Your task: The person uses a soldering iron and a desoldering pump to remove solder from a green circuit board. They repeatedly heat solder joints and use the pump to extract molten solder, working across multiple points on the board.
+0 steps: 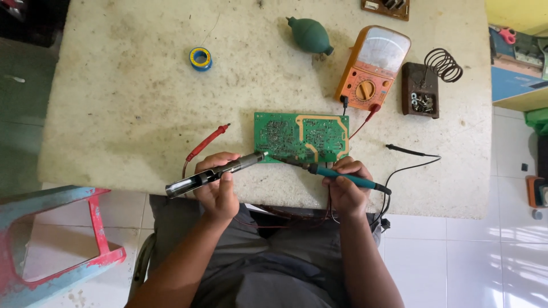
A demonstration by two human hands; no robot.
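Worn stone tabletop (142,102) carries a green circuit board (301,137) lying flat near its front edge, long axis left to right. From the head view, the left hand (216,185) grips a metal desoldering pump (214,173) and the right hand (344,185) a teal-handled soldering iron (342,177). Both tips converge on the board's near left edge, just ahead of both hands.

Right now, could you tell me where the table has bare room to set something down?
The widest bare patch lies left of the circuit board, below the solder roll and beyond the red probe. The right side is crowded: the multimeter, the iron stand and the black probe.
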